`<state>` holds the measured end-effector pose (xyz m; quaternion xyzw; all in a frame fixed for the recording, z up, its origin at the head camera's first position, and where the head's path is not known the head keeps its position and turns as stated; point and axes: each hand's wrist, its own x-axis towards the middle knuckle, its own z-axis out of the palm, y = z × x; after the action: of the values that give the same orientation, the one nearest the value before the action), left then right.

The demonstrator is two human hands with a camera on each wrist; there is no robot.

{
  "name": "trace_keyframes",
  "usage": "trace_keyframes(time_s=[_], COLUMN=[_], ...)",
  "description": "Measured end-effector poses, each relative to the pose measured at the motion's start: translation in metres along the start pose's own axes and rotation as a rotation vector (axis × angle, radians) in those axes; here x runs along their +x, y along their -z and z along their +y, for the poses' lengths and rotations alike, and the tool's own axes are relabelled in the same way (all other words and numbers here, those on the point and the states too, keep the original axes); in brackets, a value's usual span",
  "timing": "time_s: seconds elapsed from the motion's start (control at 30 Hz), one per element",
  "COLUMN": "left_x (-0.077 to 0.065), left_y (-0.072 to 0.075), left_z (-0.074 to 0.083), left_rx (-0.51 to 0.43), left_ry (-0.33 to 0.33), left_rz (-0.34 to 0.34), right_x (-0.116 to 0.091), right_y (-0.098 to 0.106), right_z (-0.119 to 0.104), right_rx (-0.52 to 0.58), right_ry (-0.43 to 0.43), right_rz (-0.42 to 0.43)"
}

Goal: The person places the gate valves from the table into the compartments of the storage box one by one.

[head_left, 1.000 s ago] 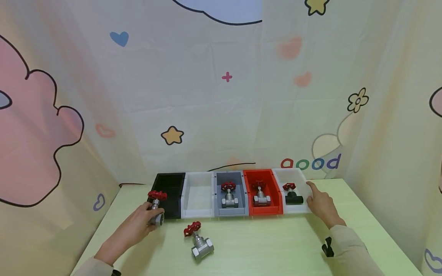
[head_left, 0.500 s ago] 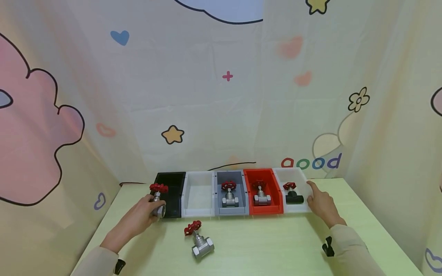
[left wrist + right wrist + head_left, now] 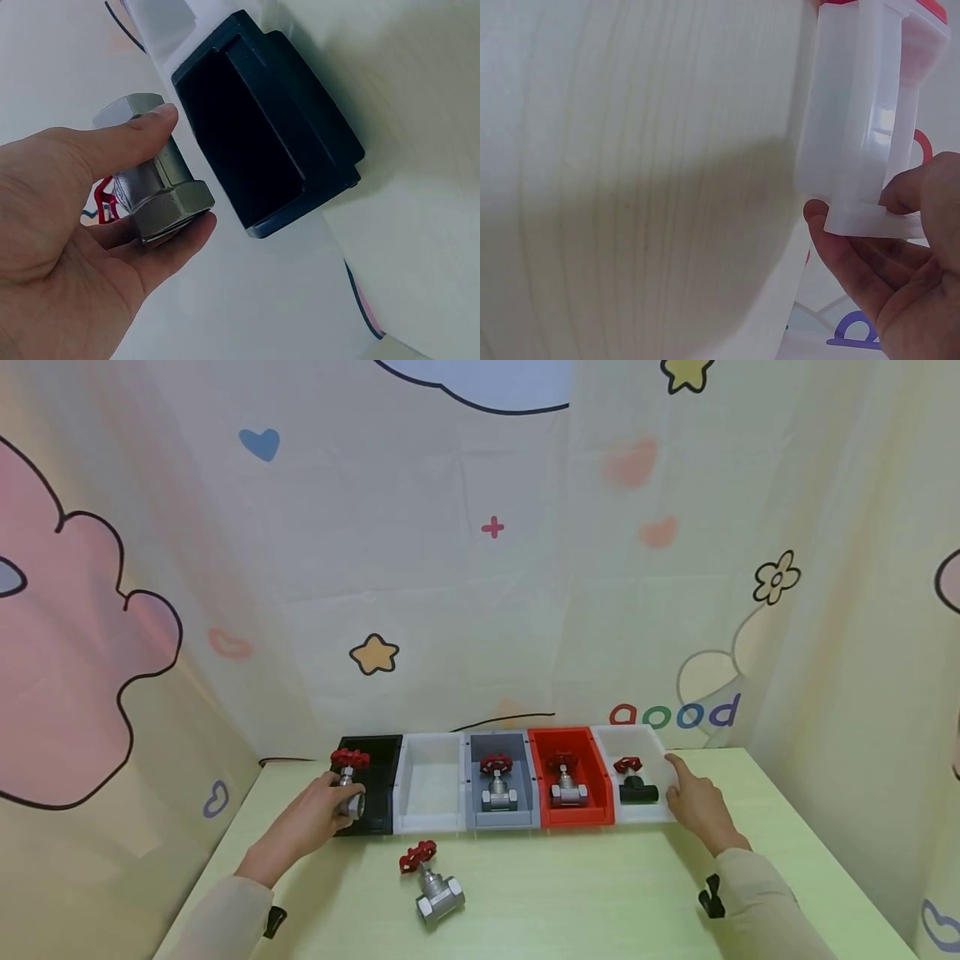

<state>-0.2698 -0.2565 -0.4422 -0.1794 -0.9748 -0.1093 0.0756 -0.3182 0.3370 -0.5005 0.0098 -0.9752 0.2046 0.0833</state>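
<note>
My left hand [image 3: 303,818] grips a steel gate valve [image 3: 356,805] with a red handwheel, thumb and fingers round its hexagonal-ended body. In the head view the valve overlaps the left part of the black bin [image 3: 384,781], handwheel uppermost. The left wrist view shows the valve body [image 3: 161,184] beside the bin's opening [image 3: 240,135]. At the row's far right my right hand [image 3: 702,802] pinches the side wall of a white bin [image 3: 647,816], thumb inside and fingers outside in the right wrist view. That bin holds a black-bodied valve [image 3: 637,789] with a red handwheel.
Another steel valve [image 3: 440,897] lies tilted on the table [image 3: 570,902] in front of the row. A second white bin [image 3: 431,822] stands beside the black one. The grey bin [image 3: 480,820] and red bin [image 3: 600,814] each hold a steel valve. A patterned curtain [image 3: 450,593] hangs behind.
My left hand has carried the gate valve rightward and a little farther back, from the black bin's front left corner to over its left part. My right hand stays on the white bin.
</note>
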Motion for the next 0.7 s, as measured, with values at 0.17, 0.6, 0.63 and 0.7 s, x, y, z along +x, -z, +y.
trace_keyframes(time_s=[0.17, 0.6, 0.63, 0.7], left_x=[0.008, 0.030, 0.031, 0.034], left_y=[-0.004, -0.015, -0.016, -0.019], left_z=[-0.001, -0.008, -0.008, -0.010], left_rx=[-0.004, -0.011, -0.009, -0.004], left_ry=[0.020, -0.002, 0.002, 0.013], left_rz=[-0.017, 0.012, 0.010, -0.004], right_x=[0.000, 0.000, 0.000, 0.001], right_y=[-0.001, 0.000, -0.001, -0.002], right_z=[-0.001, -0.002, -0.001, 0.000], right_rx=[-0.003, -0.002, -0.002, -0.003], right_ry=[-0.001, -0.026, -0.026, -0.024], right_rz=[-0.003, -0.021, -0.022, -0.022])
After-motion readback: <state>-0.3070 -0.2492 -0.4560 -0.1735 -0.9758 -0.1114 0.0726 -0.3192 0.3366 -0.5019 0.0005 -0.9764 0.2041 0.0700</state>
